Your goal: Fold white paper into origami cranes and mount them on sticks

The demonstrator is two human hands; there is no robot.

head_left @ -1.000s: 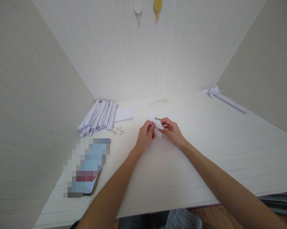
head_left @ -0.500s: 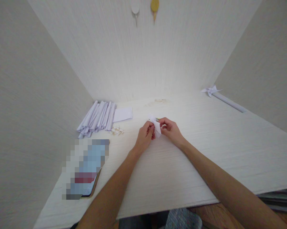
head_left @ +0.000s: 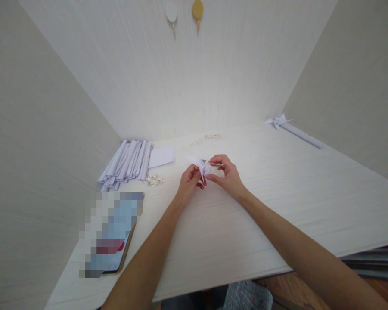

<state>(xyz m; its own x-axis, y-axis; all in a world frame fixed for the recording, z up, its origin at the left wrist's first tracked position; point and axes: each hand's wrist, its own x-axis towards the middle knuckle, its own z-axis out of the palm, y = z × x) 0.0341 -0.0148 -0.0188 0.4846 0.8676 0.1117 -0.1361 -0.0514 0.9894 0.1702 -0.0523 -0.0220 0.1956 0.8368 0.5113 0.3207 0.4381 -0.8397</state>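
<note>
Folded white paper piece [head_left: 203, 168], one: held between both hands over the middle of the tabletop [head_left: 277, 193], its points flaring up and to the left, its centre crumpled or folded in.

Left hand [head_left: 189, 183], bare: thumb and fingers pinched on the lower left part of the paper.

Right hand [head_left: 228, 172], bare: thumb tip touching the paper's right side, forefinger curved above it; from where I stand, I cannot tell whether these fingers grip or merely steady it.

Slim dark item [head_left: 215, 164], one: just behind the paper, partly hidden by the right hand, kind unclear.

Small pale sticks with tan ends [head_left: 154, 180], a loose heap: to the left of the hands.

White paper sheets [head_left: 162, 156], a flat squarish stack: behind that heap.

Rolled white paper tubes [head_left: 127, 165], a pile: just left of the sheets.

Phone [head_left: 119, 234], one: lying nearer the front edge at left, display obscured.

Tan scraps [head_left: 212, 136], few: toward the back wall [head_left: 200, 86].

White paper pinwheel [head_left: 278, 122], one: at the far right, its paper stick [head_left: 303, 135] slanting along the side wall.

Hooks, two, on the back wall: white [head_left: 171, 13] and yellow [head_left: 197, 9].
</note>
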